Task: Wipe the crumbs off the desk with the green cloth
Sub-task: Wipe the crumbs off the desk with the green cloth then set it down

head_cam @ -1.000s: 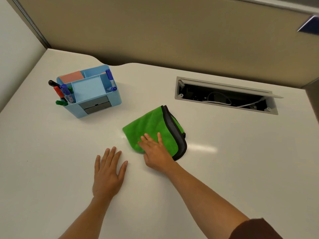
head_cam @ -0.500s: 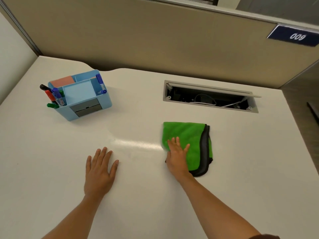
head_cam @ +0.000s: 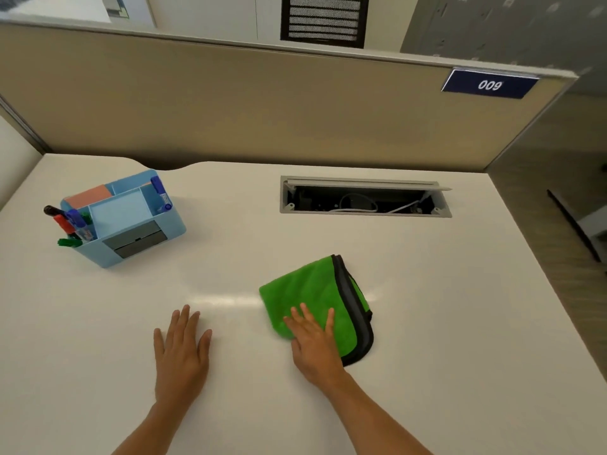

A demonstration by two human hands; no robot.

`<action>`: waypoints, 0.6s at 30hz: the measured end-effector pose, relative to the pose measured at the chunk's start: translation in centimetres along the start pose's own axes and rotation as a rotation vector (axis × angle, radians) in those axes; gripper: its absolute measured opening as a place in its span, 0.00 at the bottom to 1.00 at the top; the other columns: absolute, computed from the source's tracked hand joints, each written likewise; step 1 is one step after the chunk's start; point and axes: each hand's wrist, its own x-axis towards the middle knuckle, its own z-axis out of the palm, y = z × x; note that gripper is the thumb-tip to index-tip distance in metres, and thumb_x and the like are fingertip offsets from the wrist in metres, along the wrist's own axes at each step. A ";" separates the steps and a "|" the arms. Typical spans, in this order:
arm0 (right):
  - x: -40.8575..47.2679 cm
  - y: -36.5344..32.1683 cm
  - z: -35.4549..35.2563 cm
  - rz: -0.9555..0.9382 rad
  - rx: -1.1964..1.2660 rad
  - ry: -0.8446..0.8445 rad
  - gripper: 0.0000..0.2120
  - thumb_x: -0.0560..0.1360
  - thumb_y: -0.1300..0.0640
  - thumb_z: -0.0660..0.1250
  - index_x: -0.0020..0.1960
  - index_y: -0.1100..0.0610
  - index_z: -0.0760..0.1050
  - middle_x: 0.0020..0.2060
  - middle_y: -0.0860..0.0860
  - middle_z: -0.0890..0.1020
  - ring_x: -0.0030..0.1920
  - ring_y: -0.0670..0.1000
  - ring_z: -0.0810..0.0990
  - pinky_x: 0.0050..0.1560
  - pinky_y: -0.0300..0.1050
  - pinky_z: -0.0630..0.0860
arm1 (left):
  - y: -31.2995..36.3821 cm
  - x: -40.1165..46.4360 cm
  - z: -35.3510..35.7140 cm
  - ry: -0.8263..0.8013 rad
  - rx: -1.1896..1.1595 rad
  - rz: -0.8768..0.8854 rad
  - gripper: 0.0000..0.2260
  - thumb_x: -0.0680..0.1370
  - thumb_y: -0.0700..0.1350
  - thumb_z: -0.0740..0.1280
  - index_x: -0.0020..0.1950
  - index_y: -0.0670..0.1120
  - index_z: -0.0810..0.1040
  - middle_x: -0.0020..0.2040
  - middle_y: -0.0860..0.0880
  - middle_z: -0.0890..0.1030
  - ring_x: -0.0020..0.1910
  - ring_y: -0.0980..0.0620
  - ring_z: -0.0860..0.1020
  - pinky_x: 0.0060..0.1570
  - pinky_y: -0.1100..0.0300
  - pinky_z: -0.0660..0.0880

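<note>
A folded green cloth with a dark grey border lies on the white desk, right of centre. My right hand presses flat on the cloth's near part, fingers spread and pointing away from me. To its left, my left hand rests palm down on the bare desk with the fingers apart, holding nothing. I cannot make out any crumbs on the desk surface.
A light blue desk organiser with markers stands at the back left. An open cable slot with wires is set into the desk at the back. A beige partition closes the far edge; the desk's right edge drops to the floor.
My right hand swept the cloth to the right across the desk, then back a little to the left, turning it. The left hand stayed flat. The view tilted upward.
</note>
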 end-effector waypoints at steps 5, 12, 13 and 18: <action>-1.2 3.9 -2.2 0.173 0.035 0.070 0.24 0.77 0.61 0.55 0.72 0.50 0.66 0.75 0.47 0.65 0.77 0.46 0.52 0.73 0.64 0.31 | 6.5 -0.1 1.5 -0.008 -0.071 0.216 0.28 0.80 0.59 0.49 0.72 0.43 0.68 0.76 0.45 0.64 0.77 0.49 0.55 0.76 0.46 0.44; -3.4 8.4 -5.5 0.279 0.181 0.074 0.24 0.76 0.60 0.58 0.72 0.49 0.67 0.75 0.46 0.63 0.76 0.42 0.52 0.74 0.56 0.32 | 9.5 1.3 3.7 -0.018 -0.123 0.204 0.29 0.80 0.60 0.48 0.72 0.44 0.68 0.77 0.46 0.63 0.78 0.51 0.53 0.76 0.46 0.44; -3.7 8.9 -5.8 0.276 0.213 0.062 0.24 0.76 0.57 0.59 0.72 0.48 0.67 0.75 0.45 0.63 0.76 0.42 0.52 0.75 0.54 0.32 | 9.5 1.5 4.1 -0.029 -0.119 0.206 0.29 0.80 0.61 0.48 0.72 0.44 0.68 0.77 0.46 0.63 0.78 0.51 0.53 0.76 0.46 0.44; -4.5 10.0 -6.5 0.396 0.238 0.180 0.22 0.77 0.46 0.63 0.68 0.52 0.72 0.71 0.50 0.71 0.75 0.49 0.61 0.77 0.52 0.50 | 9.2 1.6 5.4 -0.111 -0.004 0.239 0.31 0.79 0.63 0.45 0.73 0.46 0.67 0.78 0.48 0.62 0.78 0.54 0.50 0.76 0.48 0.42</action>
